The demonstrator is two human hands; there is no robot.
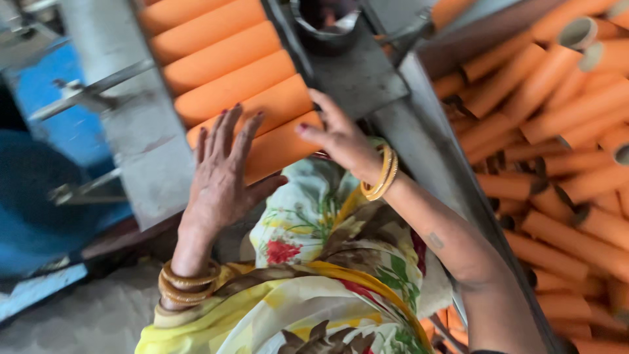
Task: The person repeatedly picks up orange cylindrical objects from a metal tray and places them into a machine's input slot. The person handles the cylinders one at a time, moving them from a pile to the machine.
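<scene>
Floral cloth [314, 262], fingers [226, 134] flat on orange tube [282, 147]

Tubes [229, 85] in chute [141, 141], pile [557, 144] right

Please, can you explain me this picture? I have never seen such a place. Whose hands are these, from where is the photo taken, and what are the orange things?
The camera sits on a person's head and looks down at their own two bare hands. The left hand and the right hand both rest flat, fingers spread, on a row of orange tubes lying side by side in a grey metal chute. Neither hand closes a grip on anything. To the right lies a loose pile of tubes. Both wrists wear bangles, over flowered cloth.
</scene>
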